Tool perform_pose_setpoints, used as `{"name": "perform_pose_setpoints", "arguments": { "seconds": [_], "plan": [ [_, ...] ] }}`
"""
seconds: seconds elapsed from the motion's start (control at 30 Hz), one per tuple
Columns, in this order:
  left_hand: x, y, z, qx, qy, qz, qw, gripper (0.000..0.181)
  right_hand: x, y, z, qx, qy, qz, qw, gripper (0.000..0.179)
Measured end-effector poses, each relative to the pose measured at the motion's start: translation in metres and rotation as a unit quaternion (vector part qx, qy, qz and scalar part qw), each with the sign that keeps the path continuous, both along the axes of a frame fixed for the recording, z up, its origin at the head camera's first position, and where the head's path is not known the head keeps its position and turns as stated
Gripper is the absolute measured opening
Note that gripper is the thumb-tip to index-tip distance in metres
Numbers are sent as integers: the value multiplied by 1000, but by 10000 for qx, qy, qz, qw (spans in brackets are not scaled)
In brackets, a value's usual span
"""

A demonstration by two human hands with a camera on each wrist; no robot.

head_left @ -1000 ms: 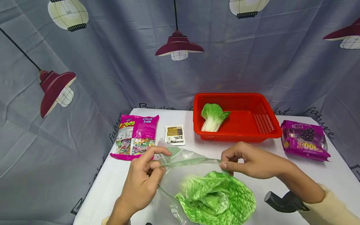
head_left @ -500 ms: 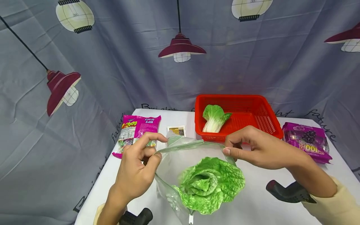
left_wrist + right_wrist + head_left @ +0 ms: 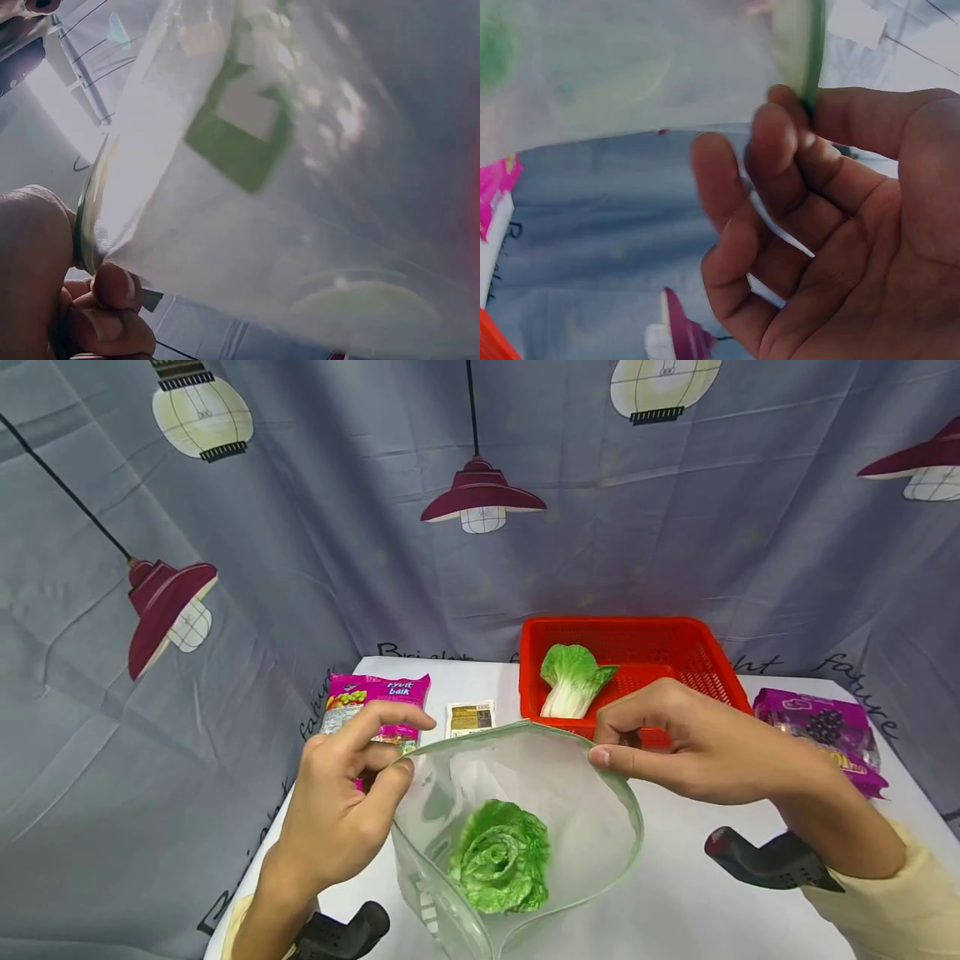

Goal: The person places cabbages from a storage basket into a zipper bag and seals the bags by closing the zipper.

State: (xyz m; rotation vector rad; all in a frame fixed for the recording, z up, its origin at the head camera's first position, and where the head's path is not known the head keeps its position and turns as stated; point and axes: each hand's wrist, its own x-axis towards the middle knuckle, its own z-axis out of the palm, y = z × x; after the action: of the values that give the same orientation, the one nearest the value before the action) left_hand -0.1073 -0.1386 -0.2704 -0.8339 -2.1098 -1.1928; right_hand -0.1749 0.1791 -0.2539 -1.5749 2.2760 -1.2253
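A clear zip-lock bag [image 3: 577, 802] with a green-edged mouth hangs between my hands, its mouth spread wide toward the head camera. Down inside it lies a green leafy lettuce head [image 3: 501, 858]. My left hand [image 3: 341, 802] pinches the left side of the rim between thumb and fingers. On the far right of the rim, my right hand [image 3: 682, 743] pinches the edge with thumb and fingertips. The left wrist view shows the bag's wall [image 3: 247, 225] with a green printed mark, close to the curled fingers. In the right wrist view the rim [image 3: 806, 52] sits under the thumb.
Behind the bag stands a red plastic basket [image 3: 667, 628] holding a bok choy [image 3: 573, 681]. A pink candy bag [image 3: 397, 689] lies at the back left, beside a small white packet [image 3: 470, 717]. A purple grape-printed package [image 3: 825, 731] lies at the right on the white table [image 3: 697, 860].
Both hands have raised the bag's rim, and its mouth has widened. The lettuce head, which overlapped the mouth earlier, now sits deeper inside the bag and looks smaller.
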Motion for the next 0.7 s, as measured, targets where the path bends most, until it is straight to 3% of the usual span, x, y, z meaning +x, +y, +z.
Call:
{"name": "perform_pose_setpoints", "arguments": {
  "seconds": [0.13,0.23,0.33,0.47,0.57,0.63,0.7],
  "plan": [
    [3,0,8,151,380,102,9991,43,-7,-7,-5,306,-57,42,9995,20],
    [5,3,12,272,327,90,9991,43,-14,-13,-10,637,-203,127,9977,14],
    [2,9,10,298,-184,55,9994,45,-23,-17,-14,1166,-467,288,9917,13],
    [-12,21,-3,160,-1080,98,9940,46,-47,-23,-18,1768,-733,339,9809,7],
    [-26,31,-16,55,-1436,48,9896,44,-79,-27,-28,1861,-1070,-194,9765,10],
    [-34,36,-25,24,-1540,-22,9881,42,-104,-28,-42,1863,-1388,-892,9685,14],
    [-40,42,-32,10,-1582,-88,9874,41,-128,-28,-61,1894,-1609,-1788,9520,20]
  ]
}}
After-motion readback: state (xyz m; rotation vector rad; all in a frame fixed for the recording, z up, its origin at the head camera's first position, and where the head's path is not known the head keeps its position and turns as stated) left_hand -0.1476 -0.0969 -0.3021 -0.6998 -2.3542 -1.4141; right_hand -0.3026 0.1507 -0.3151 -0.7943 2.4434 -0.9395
